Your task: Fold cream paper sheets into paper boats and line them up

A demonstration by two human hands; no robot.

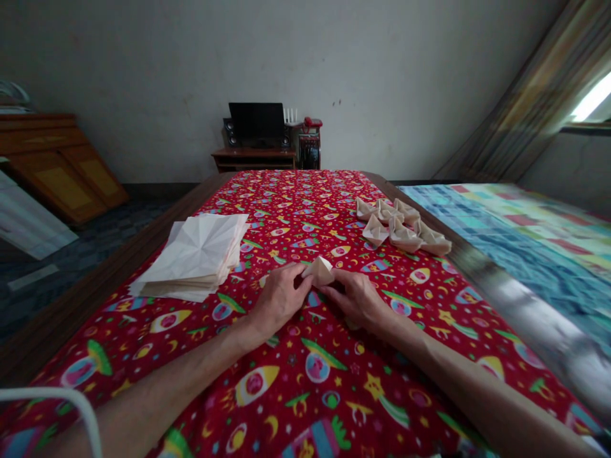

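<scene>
A small folded paper boat (pixel 319 271), pale with a raised peak in its middle, is held just above the red patterned cloth. My left hand (pixel 281 291) pinches its left end between thumb and fingers. On the other end, the fingers of my right hand (pixel 359 296) are closed. Several similar folded paper boats (pixel 405 236) sit in two rows beyond my right hand. Left of my left hand lies a stack of creased white paper sheets (pixel 200 245), its top sheet marked with folds that radiate from the centre.
The red cloth (pixel 305 381) with rockets and stars covers a long table with a dark wooden edge (pixel 472 280). A bed (pixel 534 254) with a checked cover stands at the right. A white cable (pixel 71 395) crosses the lower left. A monitor (pixel 256 122) stands at the far wall.
</scene>
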